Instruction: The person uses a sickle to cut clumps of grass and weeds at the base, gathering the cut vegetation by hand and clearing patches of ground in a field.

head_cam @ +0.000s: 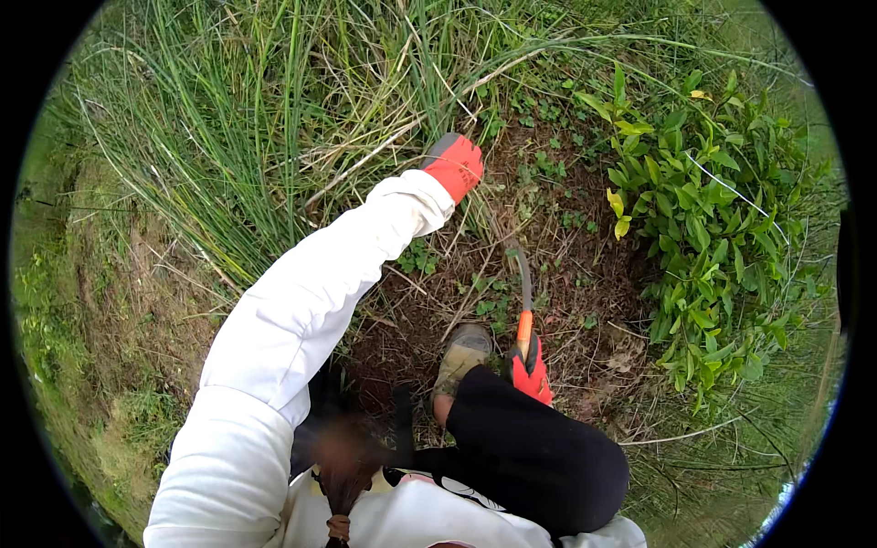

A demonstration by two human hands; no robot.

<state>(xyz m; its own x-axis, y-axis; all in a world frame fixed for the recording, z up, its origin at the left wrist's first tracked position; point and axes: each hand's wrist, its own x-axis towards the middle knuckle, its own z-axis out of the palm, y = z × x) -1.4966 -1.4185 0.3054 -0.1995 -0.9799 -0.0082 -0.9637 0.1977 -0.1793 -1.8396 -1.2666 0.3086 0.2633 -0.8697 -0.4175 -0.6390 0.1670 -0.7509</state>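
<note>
My left hand, in a red and grey work glove, is reached out ahead at the end of a white sleeve. Its fingers are closed at the base of a tuft of tall green grass; the fingertips are hidden. Beside my bent knee, my right hand wears a matching glove and grips a sickle. The orange and wooden handle points away from me. Its curved grey blade lies low over brown soil and dry stalks, with the far tip hard to make out.
A leafy green shrub stands to the right of the sickle. Long grass spreads at the upper left. My shoe rests on the soil just left of my right hand, and small clover-like plants grow ahead of it.
</note>
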